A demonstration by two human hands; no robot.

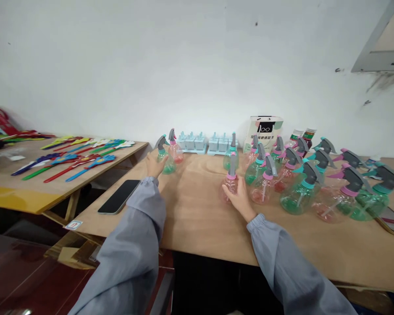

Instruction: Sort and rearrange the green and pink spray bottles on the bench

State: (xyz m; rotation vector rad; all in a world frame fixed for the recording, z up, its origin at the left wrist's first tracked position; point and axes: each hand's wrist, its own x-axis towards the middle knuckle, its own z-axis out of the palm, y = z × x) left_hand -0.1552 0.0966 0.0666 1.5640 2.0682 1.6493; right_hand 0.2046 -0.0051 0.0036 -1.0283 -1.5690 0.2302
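My left hand (156, 165) is closed round the near side of a green spray bottle (168, 164) with a grey and teal trigger head. Just behind it stands a pink spray bottle (175, 151). My right hand (239, 197) grips the body of another pink spray bottle (229, 183), its thumb and fingers on either side. Both held bottles are upright at table height. Right of my right hand, several pink and green spray bottles (297, 199) stand close together in rows. A green spray bottle (230, 158) is behind the right-hand one.
Pale blue popsicle moulds (191, 143) line the wall, near a printed paper bag (262, 133) and dark-capped bottles (309, 136). A phone (120, 197) lies by the wooden table's (197, 218) left edge. Colourful hand-shaped clappers (82, 166) cover the neighbouring table (6, 186), across a gap.
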